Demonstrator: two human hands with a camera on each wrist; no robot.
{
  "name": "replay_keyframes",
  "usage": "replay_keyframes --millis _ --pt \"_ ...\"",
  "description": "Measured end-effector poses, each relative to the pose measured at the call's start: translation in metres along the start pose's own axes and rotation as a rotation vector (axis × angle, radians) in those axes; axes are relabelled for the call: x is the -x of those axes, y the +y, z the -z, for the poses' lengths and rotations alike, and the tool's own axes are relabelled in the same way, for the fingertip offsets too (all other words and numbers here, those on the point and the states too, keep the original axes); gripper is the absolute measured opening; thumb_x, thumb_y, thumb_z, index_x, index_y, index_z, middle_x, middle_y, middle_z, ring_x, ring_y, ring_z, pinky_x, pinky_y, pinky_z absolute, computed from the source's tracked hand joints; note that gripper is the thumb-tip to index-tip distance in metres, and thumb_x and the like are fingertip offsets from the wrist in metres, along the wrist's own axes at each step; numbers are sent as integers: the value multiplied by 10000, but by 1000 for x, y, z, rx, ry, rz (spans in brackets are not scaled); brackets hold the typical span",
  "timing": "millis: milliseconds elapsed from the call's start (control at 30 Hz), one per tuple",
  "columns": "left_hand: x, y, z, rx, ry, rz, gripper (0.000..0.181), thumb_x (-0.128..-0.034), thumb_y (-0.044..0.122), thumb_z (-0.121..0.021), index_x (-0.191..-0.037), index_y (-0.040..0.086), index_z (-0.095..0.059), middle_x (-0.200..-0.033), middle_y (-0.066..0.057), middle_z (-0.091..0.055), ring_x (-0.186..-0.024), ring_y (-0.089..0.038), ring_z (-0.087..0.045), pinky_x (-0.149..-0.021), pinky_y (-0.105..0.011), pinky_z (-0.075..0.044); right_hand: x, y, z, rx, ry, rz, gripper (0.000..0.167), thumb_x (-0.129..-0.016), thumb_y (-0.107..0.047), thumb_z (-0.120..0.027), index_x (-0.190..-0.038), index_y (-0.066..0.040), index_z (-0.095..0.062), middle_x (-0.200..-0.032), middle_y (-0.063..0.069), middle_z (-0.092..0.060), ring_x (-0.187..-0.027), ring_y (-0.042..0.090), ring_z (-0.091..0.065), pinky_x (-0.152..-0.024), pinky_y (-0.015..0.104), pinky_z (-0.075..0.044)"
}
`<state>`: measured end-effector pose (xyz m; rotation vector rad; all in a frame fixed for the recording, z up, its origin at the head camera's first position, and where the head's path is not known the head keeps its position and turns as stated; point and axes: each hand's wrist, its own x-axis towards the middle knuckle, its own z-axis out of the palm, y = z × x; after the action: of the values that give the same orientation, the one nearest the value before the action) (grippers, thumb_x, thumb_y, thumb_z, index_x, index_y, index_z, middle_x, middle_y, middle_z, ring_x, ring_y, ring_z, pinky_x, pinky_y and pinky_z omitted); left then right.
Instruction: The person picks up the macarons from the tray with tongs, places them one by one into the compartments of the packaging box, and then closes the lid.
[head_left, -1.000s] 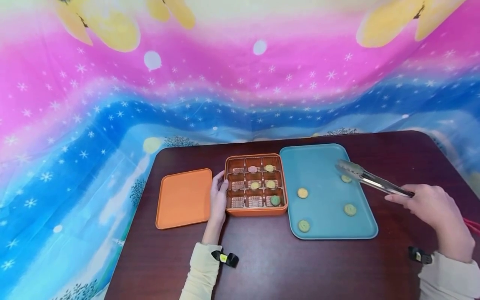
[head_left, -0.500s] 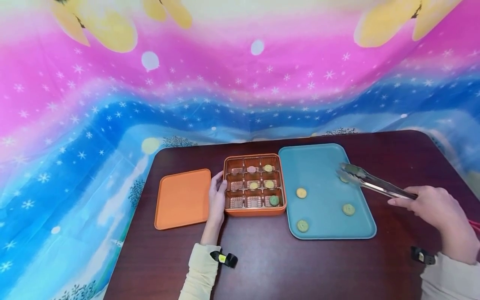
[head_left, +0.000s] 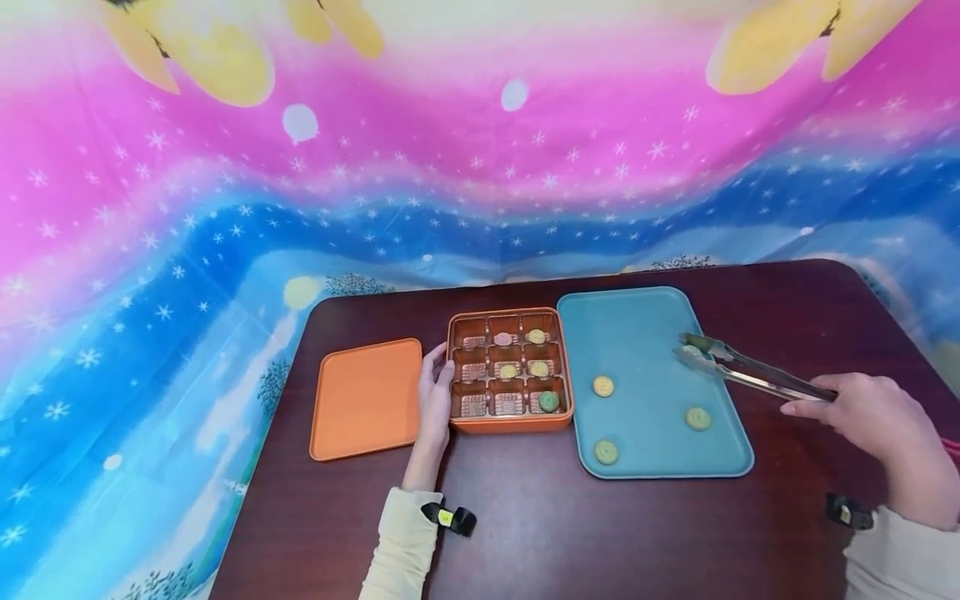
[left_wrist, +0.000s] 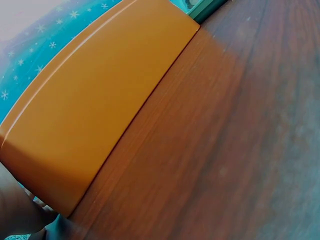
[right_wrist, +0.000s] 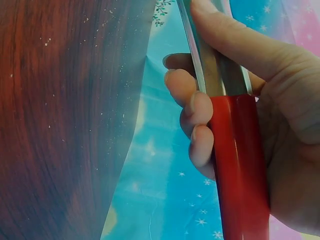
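My right hand grips metal tongs with a red handle. Their parted tips are over the right edge of the blue-green tray, at a pale cookie mostly hidden by them; whether they touch it I cannot tell. Also on the tray lie a yellow cookie and two greenish ones, at right and front left. Left of it stands an orange box divided into compartments, several holding one cookie each, pink, yellow or green. My left hand rests against the box's left wall.
A flat orange lid lies on the dark wooden table, left of the box. The tray stands right beside the box. A patterned cloth hangs behind the table.
The tongs' tips have moved slightly down and right, and spread apart around the cookie at the tray's right edge. My left hand and the box stay in place.
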<state>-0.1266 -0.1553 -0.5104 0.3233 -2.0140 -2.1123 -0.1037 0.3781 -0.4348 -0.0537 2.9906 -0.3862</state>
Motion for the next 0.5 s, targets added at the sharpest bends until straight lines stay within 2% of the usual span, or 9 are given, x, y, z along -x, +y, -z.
replay_keyframes --millis 233,367,500 --pt "0 0 -1 -2 12 25 408 -1096 51 -436 -1496 -28 -456 -1476 -257 -500 -1385 -380 -445 -1132 -537 -342 1 -3 -1 28 39 24 584 -803 -439 -863 -1019 84 -722 -615 39 -617 -700 455 -595 -603 617 -461" --pt "8 16 -2 7 6 34 401 -1086 27 -441 -1478 -54 -464 -1466 -271 -503 -1382 -388 -448 -1130 -535 -346 0 -6 -1 40 71 35 540 -793 -410 -874 -984 73 -727 -605 22 -604 -677 428 -590 -597 621 -466" --pt "15 32 -5 1 -5 17 405 -1088 37 -441 -1480 -60 -457 -1463 -272 -502 -1377 -390 -450 -1129 -532 -348 0 -11 -1 25 96 40 549 -801 -417 -871 -1004 72 -726 -597 1 -589 -669 405 -585 -594 621 -467"
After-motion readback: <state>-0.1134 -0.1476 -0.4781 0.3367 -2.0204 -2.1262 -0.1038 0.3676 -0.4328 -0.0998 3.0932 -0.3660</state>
